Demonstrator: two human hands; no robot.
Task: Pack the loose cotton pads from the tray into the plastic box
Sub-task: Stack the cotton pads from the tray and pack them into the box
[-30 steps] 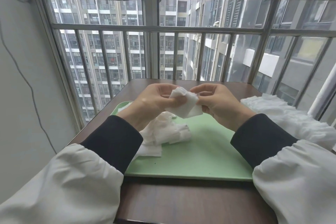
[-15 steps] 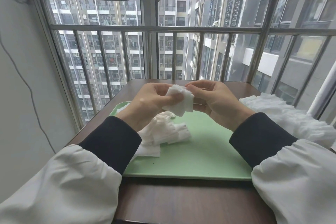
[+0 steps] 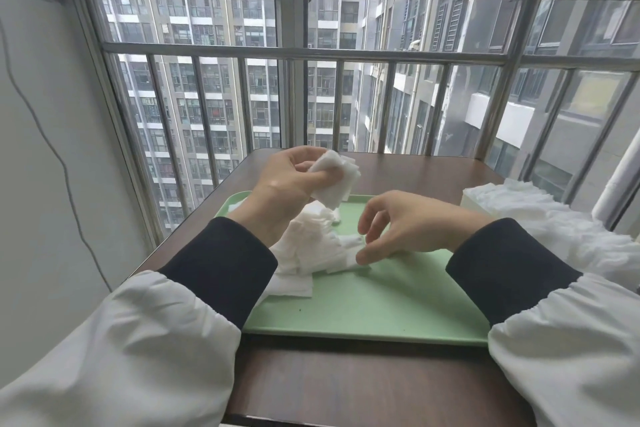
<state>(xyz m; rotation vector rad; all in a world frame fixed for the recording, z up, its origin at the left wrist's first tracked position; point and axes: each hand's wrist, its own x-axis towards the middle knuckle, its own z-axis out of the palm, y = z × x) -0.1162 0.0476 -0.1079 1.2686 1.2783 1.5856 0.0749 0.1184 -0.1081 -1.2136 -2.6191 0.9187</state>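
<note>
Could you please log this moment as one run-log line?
left hand: holds pad stack above tray | right hand: fingers at loose pile on tray

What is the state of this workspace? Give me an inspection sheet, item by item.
Surface: brown table with a green tray on it.
Job's things: loose cotton pads piled on the tray; plastic box at the right, under a white heap.
Clutter: nothing seen.
Grippers: left hand grips a stack of pads above the tray; right hand open, fingers at the pile's edge.
Cables: thin cable down the left wall.
Surroundings: barred window, tower blocks outside.
</note>
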